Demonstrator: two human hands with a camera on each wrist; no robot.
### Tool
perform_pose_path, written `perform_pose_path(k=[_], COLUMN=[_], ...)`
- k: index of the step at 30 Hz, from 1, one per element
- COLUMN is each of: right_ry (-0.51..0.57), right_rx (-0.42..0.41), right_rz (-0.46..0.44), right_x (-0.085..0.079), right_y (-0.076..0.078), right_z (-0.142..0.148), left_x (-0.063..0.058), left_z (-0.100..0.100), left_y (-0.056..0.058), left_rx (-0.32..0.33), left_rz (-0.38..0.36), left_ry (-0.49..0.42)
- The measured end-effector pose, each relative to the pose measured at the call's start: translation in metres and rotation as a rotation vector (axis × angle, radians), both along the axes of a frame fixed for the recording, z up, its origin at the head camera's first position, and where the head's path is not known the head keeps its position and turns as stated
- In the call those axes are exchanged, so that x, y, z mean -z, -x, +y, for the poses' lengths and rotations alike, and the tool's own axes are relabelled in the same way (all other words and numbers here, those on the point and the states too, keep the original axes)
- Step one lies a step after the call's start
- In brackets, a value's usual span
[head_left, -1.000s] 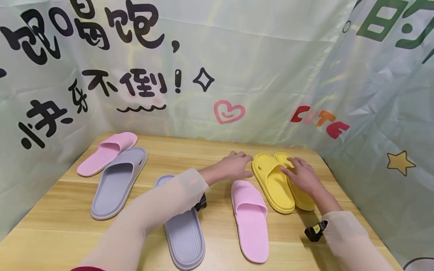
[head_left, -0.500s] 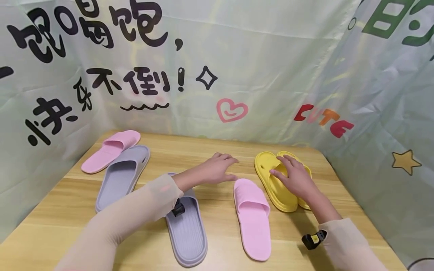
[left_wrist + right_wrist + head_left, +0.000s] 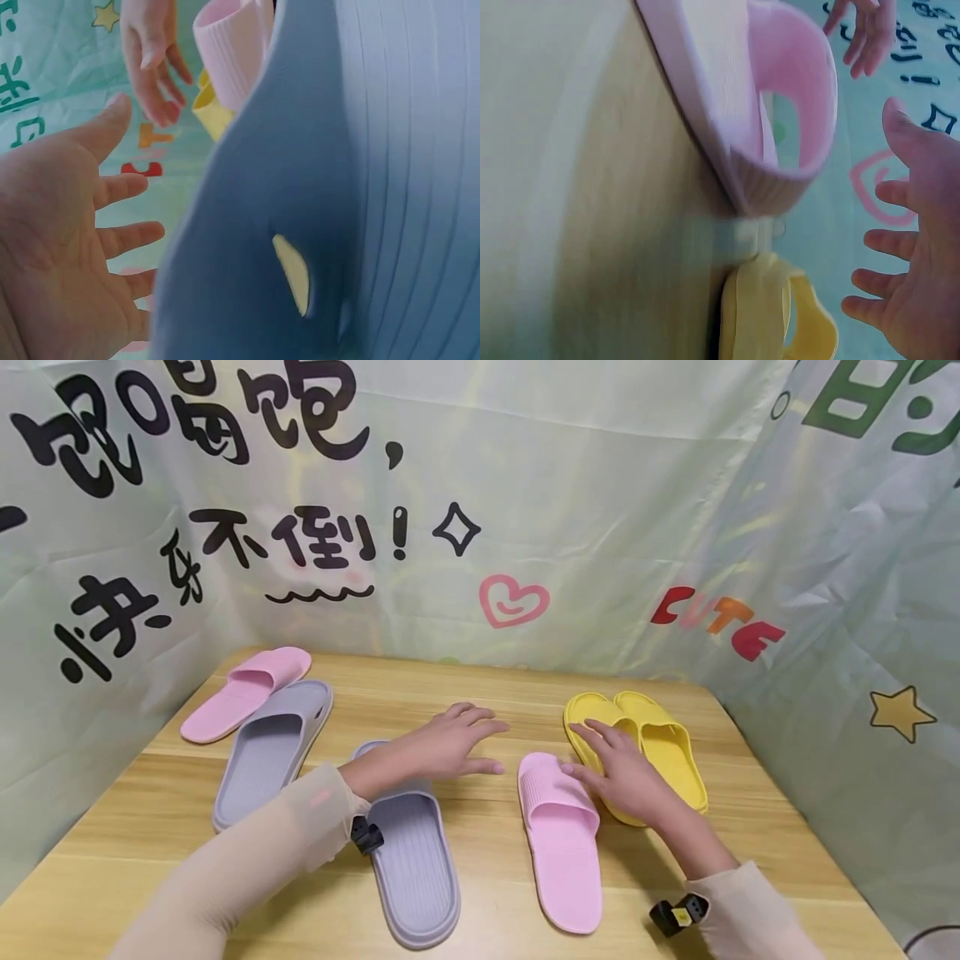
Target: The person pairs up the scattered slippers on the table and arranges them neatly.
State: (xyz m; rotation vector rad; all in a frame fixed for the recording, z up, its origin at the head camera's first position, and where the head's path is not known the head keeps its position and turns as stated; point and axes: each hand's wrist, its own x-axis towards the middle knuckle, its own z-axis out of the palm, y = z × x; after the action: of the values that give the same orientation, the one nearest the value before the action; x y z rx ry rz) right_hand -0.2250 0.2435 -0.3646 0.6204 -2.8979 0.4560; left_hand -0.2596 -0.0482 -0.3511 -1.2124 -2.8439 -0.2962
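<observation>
My left hand (image 3: 442, 745) hovers with spread fingers above the toe end of the nearer grey slipper (image 3: 416, 868), holding nothing. In the left wrist view that grey slipper (image 3: 300, 187) fills the right side, beside the open palm (image 3: 60, 225). My right hand (image 3: 622, 772) is over the gap between the near pink slipper (image 3: 564, 860) and the pair of yellow slippers (image 3: 675, 756), hiding part of the left yellow one. Its fingers are apart and grip nothing. The right wrist view shows the pink slipper (image 3: 780, 172) and a yellow slipper (image 3: 761, 307) next to the open right palm (image 3: 937, 247).
At the back left, another grey slipper (image 3: 266, 756) overlaps a pink slipper (image 3: 240, 693). All the slippers lie on a wooden table (image 3: 495, 893). A printed cloth (image 3: 585, 510) hangs behind the table and along its sides.
My left hand has moved left, away from the yellow slippers toward the nearer grey one. My right hand has shifted left from the yellow slippers toward the near pink slipper. The slippers stay in place.
</observation>
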Motion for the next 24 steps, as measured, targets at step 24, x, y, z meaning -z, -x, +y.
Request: perform_pose_path(k=[24], right_ry=[-0.087], right_rx=[-0.118], right_rz=[0.027], right_x=[0.018], right_y=[-0.025], right_z=[-0.043], left_x=[-0.009], left_z=[-0.065], left_y=[-0.012], left_rx=[-0.073], left_rz=[0.002], left_ry=[-0.073])
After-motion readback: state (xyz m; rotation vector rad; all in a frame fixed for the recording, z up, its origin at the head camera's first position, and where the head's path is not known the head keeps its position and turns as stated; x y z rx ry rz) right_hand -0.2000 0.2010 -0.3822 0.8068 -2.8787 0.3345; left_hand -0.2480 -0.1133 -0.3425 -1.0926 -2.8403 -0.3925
